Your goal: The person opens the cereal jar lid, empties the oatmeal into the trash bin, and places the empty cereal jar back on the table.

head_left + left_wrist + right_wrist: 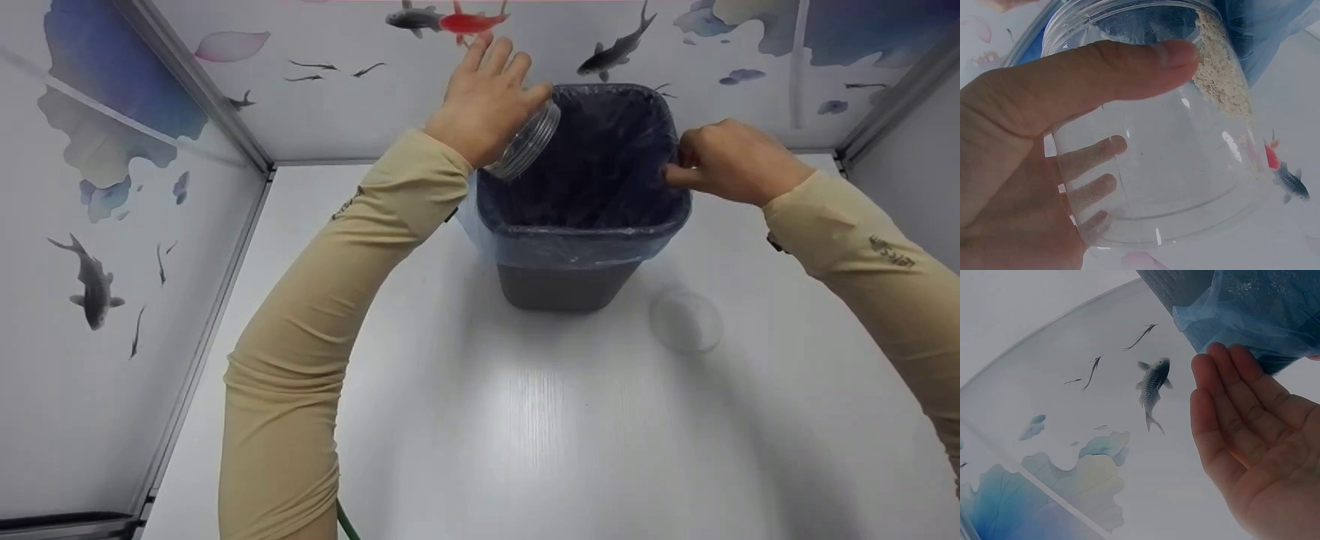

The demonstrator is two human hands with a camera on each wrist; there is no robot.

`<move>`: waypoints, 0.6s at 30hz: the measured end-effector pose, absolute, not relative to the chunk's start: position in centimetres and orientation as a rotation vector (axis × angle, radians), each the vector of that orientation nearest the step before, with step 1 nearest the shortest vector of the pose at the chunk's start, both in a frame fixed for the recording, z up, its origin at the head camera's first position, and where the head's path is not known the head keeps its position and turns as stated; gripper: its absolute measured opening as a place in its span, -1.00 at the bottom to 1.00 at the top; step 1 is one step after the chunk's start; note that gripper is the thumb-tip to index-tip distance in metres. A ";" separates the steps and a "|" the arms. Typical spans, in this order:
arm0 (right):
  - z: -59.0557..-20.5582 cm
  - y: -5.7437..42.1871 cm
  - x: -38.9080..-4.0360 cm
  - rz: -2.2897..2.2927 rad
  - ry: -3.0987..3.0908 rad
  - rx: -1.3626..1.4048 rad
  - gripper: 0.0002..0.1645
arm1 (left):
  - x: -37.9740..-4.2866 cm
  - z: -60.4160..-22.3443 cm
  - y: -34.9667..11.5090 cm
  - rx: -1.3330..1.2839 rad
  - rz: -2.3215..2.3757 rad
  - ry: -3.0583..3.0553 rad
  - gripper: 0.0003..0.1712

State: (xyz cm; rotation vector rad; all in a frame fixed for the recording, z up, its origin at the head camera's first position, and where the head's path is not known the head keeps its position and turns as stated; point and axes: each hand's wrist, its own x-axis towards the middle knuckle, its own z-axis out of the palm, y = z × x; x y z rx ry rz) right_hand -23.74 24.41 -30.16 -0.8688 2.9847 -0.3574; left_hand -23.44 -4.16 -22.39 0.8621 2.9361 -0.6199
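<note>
My left hand (487,101) grips a clear plastic jar (529,142), tilted with its ridged mouth over the left rim of a trash bin (555,289). Pale grains that look like rice (1221,79) lie along one side inside the jar, seen in the left wrist view. A thin blue plastic liner (570,247) covers the bin's rim. At the bin's right rim, my right hand (739,161) holds the edge, thumb on the inner side and fingers outside. Its fingers (1241,399) look only slightly bent in the right wrist view. The bin's dark inside shows no clear contents.
A round transparent lid (685,321) lies on the white table (525,435) to the right of the bin's base. Panels (315,112) with painted fish stand behind the bin and on the left. A green cord (346,521) shows beside the left sleeve.
</note>
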 end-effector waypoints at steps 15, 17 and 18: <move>-30.3 24.5 -23.7 -0.371 2.994 -0.861 -0.66 | -23.5 -22.7 -3.8 0.872 -0.647 2.951 -0.26; -30.4 24.5 -23.8 -0.372 2.991 -0.863 -0.66 | -23.5 -22.8 -3.8 0.877 -0.644 2.951 -0.28; -30.4 24.5 -23.8 -0.374 2.989 -0.863 -0.66 | -23.5 -22.8 -3.8 0.878 -0.646 2.949 -0.27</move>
